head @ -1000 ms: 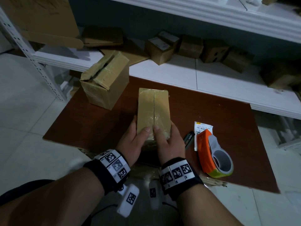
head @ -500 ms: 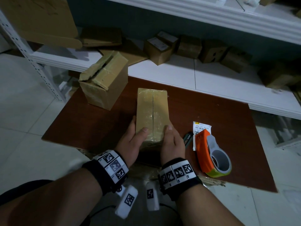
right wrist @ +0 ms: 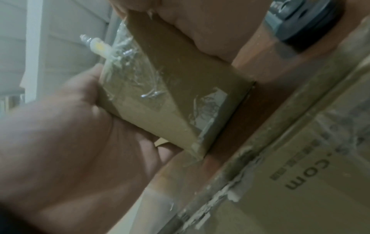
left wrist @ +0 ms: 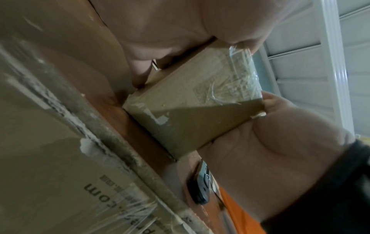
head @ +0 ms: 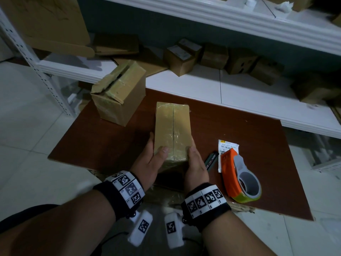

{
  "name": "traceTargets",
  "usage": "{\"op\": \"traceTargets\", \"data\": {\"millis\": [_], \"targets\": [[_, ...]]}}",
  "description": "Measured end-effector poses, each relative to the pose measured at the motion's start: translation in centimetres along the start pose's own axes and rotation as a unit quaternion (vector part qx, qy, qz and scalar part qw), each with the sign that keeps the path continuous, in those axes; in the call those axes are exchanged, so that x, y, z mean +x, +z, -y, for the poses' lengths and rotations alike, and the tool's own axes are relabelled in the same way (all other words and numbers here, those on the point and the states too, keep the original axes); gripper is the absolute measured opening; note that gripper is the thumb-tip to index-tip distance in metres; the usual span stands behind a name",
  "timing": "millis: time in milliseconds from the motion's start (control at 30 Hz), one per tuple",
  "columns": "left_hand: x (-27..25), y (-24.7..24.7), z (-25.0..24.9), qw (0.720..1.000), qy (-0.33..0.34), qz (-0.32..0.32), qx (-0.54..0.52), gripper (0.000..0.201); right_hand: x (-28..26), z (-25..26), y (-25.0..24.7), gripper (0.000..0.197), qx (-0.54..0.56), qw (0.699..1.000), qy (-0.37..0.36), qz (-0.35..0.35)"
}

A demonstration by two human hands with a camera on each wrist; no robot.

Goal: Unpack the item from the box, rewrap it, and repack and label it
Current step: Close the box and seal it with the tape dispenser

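A small cardboard box (head: 172, 130), sealed with clear tape along its top seam, lies lengthwise on the brown board (head: 103, 143). My left hand (head: 154, 160) grips its near left corner with the thumb on top. My right hand (head: 194, 161) grips the near right corner, thumb at the top edge. In the left wrist view the box (left wrist: 192, 104) shows its taped near end between the left hand (left wrist: 160, 31) and the right hand (left wrist: 270, 150). The right wrist view shows the same box (right wrist: 170, 95) between both palms. A shipping label (head: 226, 146) lies to the right.
An orange tape dispenser (head: 239, 174) and a dark cutter (head: 211, 160) lie right of my right hand. A larger box (head: 119, 95) with a torn-open top stands at the board's far left corner. Several small boxes (head: 217, 58) sit on the white shelf behind.
Both thumbs have slid apart from the middle seam toward the box's near corners; the right thumb now sits at the right edge. The box has stayed in place.
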State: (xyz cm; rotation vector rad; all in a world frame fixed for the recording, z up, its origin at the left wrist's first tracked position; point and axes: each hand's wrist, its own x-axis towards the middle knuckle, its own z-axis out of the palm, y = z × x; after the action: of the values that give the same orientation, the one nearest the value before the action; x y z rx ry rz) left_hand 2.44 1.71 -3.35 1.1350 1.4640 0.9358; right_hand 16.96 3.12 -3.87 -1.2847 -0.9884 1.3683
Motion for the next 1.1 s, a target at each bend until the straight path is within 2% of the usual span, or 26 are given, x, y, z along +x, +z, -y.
{"op": "traceTargets", "data": {"millis": [200, 367, 433, 533, 567, 667, 767, 900, 1100], "targets": [[0.2, -0.2, 0.3, 1.0, -0.022, 0.005, -0.008, 0.089, -0.4, 0.2, -0.3, 0.037, 0.009, 1.0, -0.011, 0.016], [0.2, -0.1, 0.2, 1.0, -0.023, 0.002, -0.013, 0.081, -0.6, 0.3, -0.2, 0.038, 0.008, 1.0, -0.007, -0.003], [0.4, -0.1, 0.3, 1.0, -0.02, 0.005, -0.016, 0.08, -0.4, 0.0, 0.2, 0.046, 0.019, 1.0, -0.013, -0.011], [0.6, -0.3, 0.5, 1.0, -0.003, 0.015, -0.027, 0.086, -0.3, -0.4, 0.5, 0.07, 0.042, 0.999, -0.013, 0.009], [0.6, -0.3, 0.4, 0.999, 0.002, 0.02, -0.031, 0.086, -0.2, -0.5, 0.5, 0.072, 0.03, 0.999, -0.013, 0.013], [0.7, -0.5, 0.3, 0.997, 0.013, 0.039, -0.058, 0.085, 0.1, -0.7, 0.1, 0.055, 0.01, 1.0, -0.018, 0.023], [1.1, -0.7, 0.8, 0.995, 0.033, 0.072, -0.055, 0.097, 0.2, -0.6, 0.1, 0.058, 0.031, 0.999, 0.008, 0.029], [1.2, -0.8, 0.9, 0.995, 0.06, 0.073, -0.025, 0.101, 0.3, -0.9, -0.1, 0.05, 0.059, 0.997, 0.028, 0.034], [1.3, -0.9, 0.8, 0.994, 0.091, 0.057, 0.022, 0.093, 0.3, -0.8, -0.2, 0.054, 0.045, 0.998, 0.021, 0.037]]}}
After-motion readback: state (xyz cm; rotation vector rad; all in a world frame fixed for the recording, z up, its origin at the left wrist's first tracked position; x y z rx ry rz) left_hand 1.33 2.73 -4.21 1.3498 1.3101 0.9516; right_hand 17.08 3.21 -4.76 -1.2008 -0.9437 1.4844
